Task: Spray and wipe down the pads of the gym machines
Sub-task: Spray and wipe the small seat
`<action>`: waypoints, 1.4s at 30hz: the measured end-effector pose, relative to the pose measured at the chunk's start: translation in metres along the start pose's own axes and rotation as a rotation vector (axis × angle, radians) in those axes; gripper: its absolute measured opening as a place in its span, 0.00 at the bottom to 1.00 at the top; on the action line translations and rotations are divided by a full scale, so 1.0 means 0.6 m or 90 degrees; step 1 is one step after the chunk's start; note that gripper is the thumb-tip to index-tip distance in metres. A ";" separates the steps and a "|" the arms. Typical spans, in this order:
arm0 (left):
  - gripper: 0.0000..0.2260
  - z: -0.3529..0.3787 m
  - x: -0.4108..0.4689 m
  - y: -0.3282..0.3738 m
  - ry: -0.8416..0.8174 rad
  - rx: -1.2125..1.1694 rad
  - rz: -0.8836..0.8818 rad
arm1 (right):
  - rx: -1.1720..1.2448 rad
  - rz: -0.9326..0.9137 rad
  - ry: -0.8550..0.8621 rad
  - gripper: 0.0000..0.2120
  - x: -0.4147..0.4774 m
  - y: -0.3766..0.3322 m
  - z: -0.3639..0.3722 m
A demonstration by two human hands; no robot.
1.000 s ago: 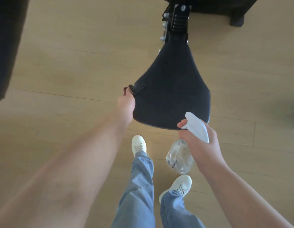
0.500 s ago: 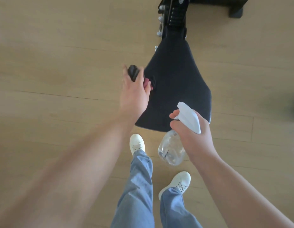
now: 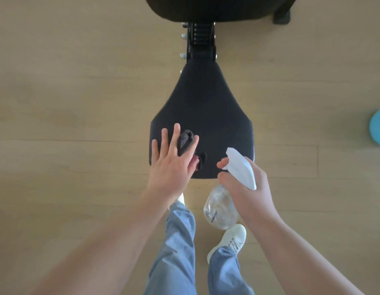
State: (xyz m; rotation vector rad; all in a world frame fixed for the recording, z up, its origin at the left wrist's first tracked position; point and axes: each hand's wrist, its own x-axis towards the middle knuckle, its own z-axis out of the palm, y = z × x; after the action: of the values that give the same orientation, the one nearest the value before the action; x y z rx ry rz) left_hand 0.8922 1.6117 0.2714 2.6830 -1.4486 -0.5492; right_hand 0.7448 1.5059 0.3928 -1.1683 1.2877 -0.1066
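A black seat pad (image 3: 208,107) of a gym machine lies below me, wide at the near end and narrow at the far end. My left hand (image 3: 174,160) presses flat on its near left corner with fingers spread, holding a dark grey cloth (image 3: 186,140) against the pad. My right hand (image 3: 244,184) grips a clear spray bottle (image 3: 220,211) with a white trigger head (image 3: 241,167), held over the pad's near right edge with the nozzle toward the pad.
A black metal bracket with bolts (image 3: 200,42) joins the seat to a second black pad (image 3: 216,7) at the top. A black machine foot (image 3: 281,17) stands at upper right. A blue round object (image 3: 378,128) sits at the right edge. Wooden floor surrounds; my legs and white shoes are below.
My left hand moved with the cloth from the pad's left edge onto its near left surface and flattened out. The right hand stays on the bottle. The view shifted toward the upper pad.
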 end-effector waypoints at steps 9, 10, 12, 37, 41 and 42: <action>0.26 -0.039 0.245 0.034 -0.042 -0.016 -0.080 | 0.053 0.000 0.061 0.09 0.054 -0.011 0.004; 0.26 -0.046 0.280 0.038 -0.052 -0.031 -0.085 | 0.058 -0.001 0.065 0.09 0.056 -0.015 0.004; 0.26 -0.056 0.337 0.048 -0.071 -0.036 -0.091 | 0.070 -0.003 0.079 0.09 0.060 -0.020 0.001; 0.26 -0.044 0.358 0.126 -0.087 0.057 0.070 | 0.101 0.028 0.118 0.09 0.071 0.000 -0.046; 0.24 -0.064 0.423 0.150 -0.117 0.068 -0.018 | 0.120 -0.002 0.121 0.08 0.067 -0.012 -0.048; 0.23 -0.059 0.416 0.148 -0.096 0.078 0.009 | 0.129 -0.007 0.117 0.08 0.062 -0.014 -0.055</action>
State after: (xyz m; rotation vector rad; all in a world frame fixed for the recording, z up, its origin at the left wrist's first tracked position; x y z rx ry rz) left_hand 0.9574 1.3532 0.2510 2.7759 -1.5867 -0.6979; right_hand 0.7370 1.4581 0.3788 -1.0091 1.3964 -0.3523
